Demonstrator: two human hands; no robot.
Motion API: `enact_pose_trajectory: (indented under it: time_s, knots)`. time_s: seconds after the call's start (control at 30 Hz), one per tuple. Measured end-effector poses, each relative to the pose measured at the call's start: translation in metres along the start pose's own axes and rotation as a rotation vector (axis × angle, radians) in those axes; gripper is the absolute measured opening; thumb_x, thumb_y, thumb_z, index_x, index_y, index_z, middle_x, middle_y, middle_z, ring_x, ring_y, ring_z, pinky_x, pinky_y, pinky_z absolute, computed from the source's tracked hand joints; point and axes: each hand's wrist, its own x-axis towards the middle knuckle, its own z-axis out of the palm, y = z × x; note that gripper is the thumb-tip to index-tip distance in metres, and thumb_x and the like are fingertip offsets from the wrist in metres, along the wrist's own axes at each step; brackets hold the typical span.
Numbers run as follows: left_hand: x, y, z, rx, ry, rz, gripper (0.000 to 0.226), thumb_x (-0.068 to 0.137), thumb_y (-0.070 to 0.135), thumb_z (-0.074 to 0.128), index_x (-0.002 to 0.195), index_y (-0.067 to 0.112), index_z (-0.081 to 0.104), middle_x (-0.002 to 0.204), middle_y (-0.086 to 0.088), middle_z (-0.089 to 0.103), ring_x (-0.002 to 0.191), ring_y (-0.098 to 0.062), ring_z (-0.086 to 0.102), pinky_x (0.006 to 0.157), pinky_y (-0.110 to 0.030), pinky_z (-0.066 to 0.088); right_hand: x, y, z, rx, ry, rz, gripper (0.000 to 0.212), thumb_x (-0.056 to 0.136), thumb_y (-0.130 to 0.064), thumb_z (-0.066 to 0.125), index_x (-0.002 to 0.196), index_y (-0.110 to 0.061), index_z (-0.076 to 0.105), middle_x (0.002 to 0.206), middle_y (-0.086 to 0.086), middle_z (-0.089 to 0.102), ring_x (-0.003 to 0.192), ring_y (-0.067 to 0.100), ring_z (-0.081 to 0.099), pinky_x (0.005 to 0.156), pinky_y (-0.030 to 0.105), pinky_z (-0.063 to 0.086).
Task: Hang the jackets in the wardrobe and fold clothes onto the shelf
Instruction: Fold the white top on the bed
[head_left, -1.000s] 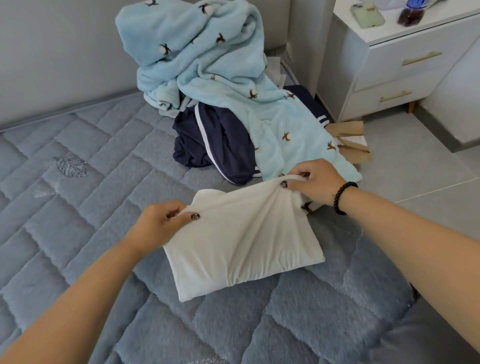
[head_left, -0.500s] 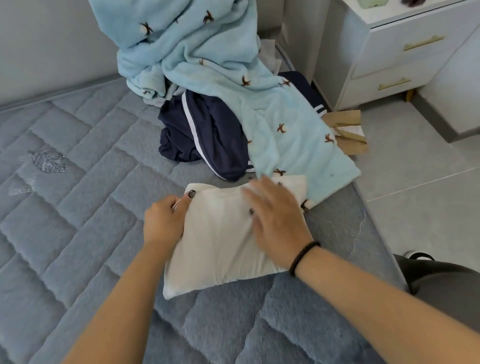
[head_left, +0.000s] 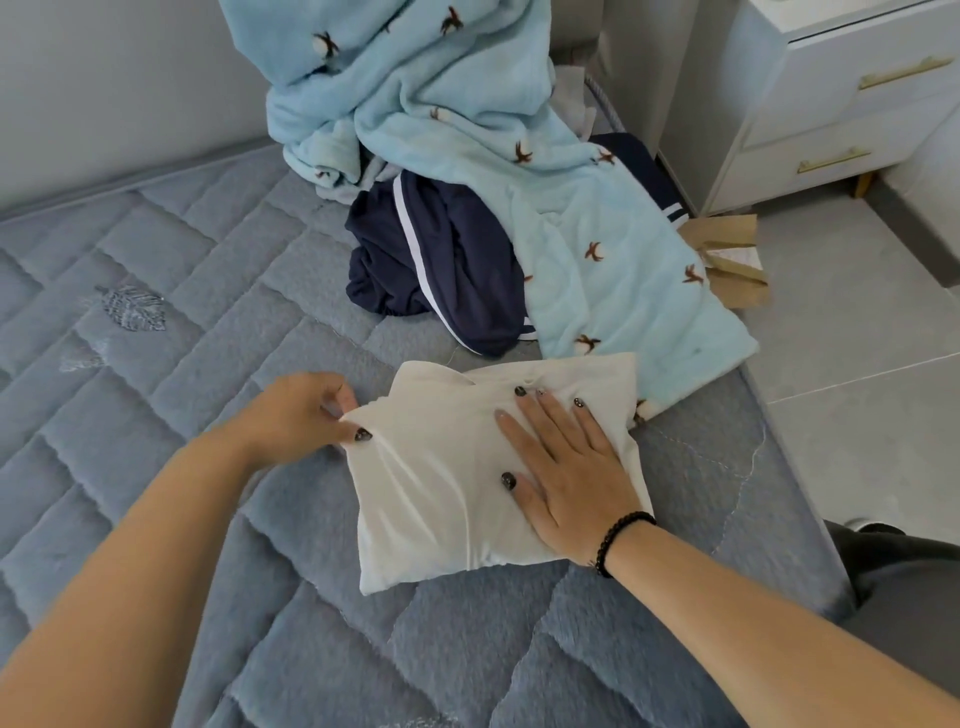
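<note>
A folded white garment (head_left: 436, 499) lies flat on the grey-blue quilted bed (head_left: 182, 364). My left hand (head_left: 296, 415) pinches its upper left corner between thumb and fingers. Flat on the garment's right half rests my right hand (head_left: 566, 467), fingers straight and spread, a black bead bracelet on the wrist. Behind it lies a navy jacket with white stripes (head_left: 447, 265), partly buried under a light blue fleece garment with small brown bird motifs (head_left: 519, 156) that is heaped against the wall.
A white nightstand with gold drawer handles (head_left: 841, 114) stands on the right, past the bed's edge. Brown paper packaging (head_left: 732, 260) lies on the grey tile floor (head_left: 857, 364) beside it. A grey wall runs along the bed's far side.
Both hands held the white garment's top edge a second ago. It now lies flat; my right hand let go and slid across its surface, pressing it. My left hand keeps its corner.
</note>
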Motion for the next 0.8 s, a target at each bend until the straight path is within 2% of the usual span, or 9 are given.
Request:
enact_pose_trajectory:
  time_s: [0.07, 0.13, 0.3, 0.43, 0.5, 0.53, 0.6, 0.67, 0.8]
  knots:
    - [-0.005, 0.008, 0.006, -0.13, 0.078, -0.042, 0.007, 0.089, 0.003, 0.064, 0.087, 0.009, 0.062, 0.082, -0.006, 0.071, 0.064, -0.012, 0.07, 0.06, -0.023, 0.056, 0.0, -0.001, -0.001, 0.002, -0.001, -0.001, 0.059, 0.097, -0.047, 0.026, 0.151, -0.023, 0.024, 0.16, 0.004, 0.017, 0.147, 0.02, 0.013, 0.118, 0.044, 0.009]
    - [-0.012, 0.01, 0.016, -0.292, 0.166, -0.059, 0.012, 0.092, -0.003, 0.057, 0.087, 0.008, 0.06, 0.077, -0.01, 0.07, 0.06, -0.015, 0.07, 0.055, -0.022, 0.057, 0.001, -0.001, -0.001, 0.006, 0.007, 0.0, 0.059, 0.097, -0.047, 0.026, 0.151, -0.023, 0.026, 0.159, 0.004, 0.018, 0.147, 0.02, 0.015, 0.117, 0.044, 0.009]
    - [-0.039, 0.004, 0.025, -0.583, 0.558, -0.144, 0.005, 0.085, 0.006, 0.072, 0.085, 0.011, 0.07, 0.069, -0.001, 0.073, 0.072, -0.016, 0.072, 0.074, -0.027, 0.06, 0.0, -0.001, -0.002, 0.032, 0.019, -0.015, 0.058, 0.098, -0.048, 0.026, 0.149, -0.021, 0.031, 0.158, 0.004, 0.023, 0.146, 0.02, 0.018, 0.117, 0.042, 0.009]
    - [-0.069, 0.029, 0.05, -0.474, 0.859, -0.176, 0.024, 0.094, 0.016, 0.06, 0.118, 0.018, 0.064, 0.106, 0.011, 0.069, 0.091, -0.001, 0.064, 0.085, -0.017, 0.044, -0.006, 0.0, -0.01, 0.138, 0.13, -0.043, 0.053, 0.098, -0.039, 0.033, 0.146, -0.016, 0.036, 0.156, 0.005, 0.028, 0.145, 0.022, 0.022, 0.118, 0.042, 0.009]
    - [-0.075, 0.055, 0.084, -0.398, 0.784, -0.07, 0.037, 0.099, 0.021, 0.051, 0.136, 0.021, 0.051, 0.115, 0.024, 0.056, 0.09, 0.007, 0.052, 0.088, -0.016, 0.035, -0.012, 0.0, -0.013, 0.161, 0.207, -0.052, 0.05, 0.097, -0.027, 0.034, 0.147, -0.017, 0.035, 0.156, 0.006, 0.029, 0.146, 0.024, 0.021, 0.119, 0.045, 0.01]
    - [-0.075, 0.064, 0.104, -0.321, 0.719, 0.013, 0.042, 0.1, 0.027, 0.047, 0.141, 0.021, 0.045, 0.126, 0.022, 0.051, 0.105, 0.005, 0.05, 0.096, -0.017, 0.032, -0.015, 0.0, -0.013, 0.152, 0.226, -0.067, 0.051, 0.097, -0.024, 0.034, 0.147, -0.018, 0.033, 0.156, 0.007, 0.028, 0.146, 0.025, 0.019, 0.119, 0.047, 0.01]
    - [-0.063, 0.067, 0.14, -0.103, 0.615, 0.131, 0.058, 0.1, 0.044, 0.034, 0.148, 0.011, 0.034, 0.153, -0.001, 0.037, 0.143, -0.014, 0.027, 0.116, -0.035, 0.023, -0.021, 0.001, -0.011, 0.099, 0.217, -0.105, 0.051, 0.097, -0.025, 0.034, 0.148, -0.021, 0.032, 0.156, 0.007, 0.027, 0.147, 0.025, 0.017, 0.119, 0.049, 0.01]
    - [-0.045, 0.052, 0.159, 0.026, 0.575, 0.054, 0.077, 0.095, 0.057, 0.02, 0.151, 0.004, 0.024, 0.159, -0.014, 0.022, 0.15, -0.025, 0.011, 0.12, -0.048, 0.016, -0.024, 0.006, -0.007, 0.054, 0.171, -0.083, 0.053, 0.097, -0.032, 0.034, 0.149, -0.019, 0.031, 0.158, 0.006, 0.023, 0.148, 0.024, 0.014, 0.119, 0.047, 0.009]
    - [-0.036, 0.041, 0.168, 0.021, 0.606, -0.008, 0.089, 0.09, 0.065, 0.019, 0.154, 0.005, 0.009, 0.163, -0.011, 0.006, 0.151, -0.021, -0.001, 0.122, -0.039, 0.006, -0.028, 0.02, -0.002, -0.033, 0.068, 0.057, 0.067, 0.095, -0.049, 0.034, 0.151, -0.012, 0.026, 0.16, 0.008, 0.013, 0.149, 0.024, 0.006, 0.118, 0.049, 0.008]
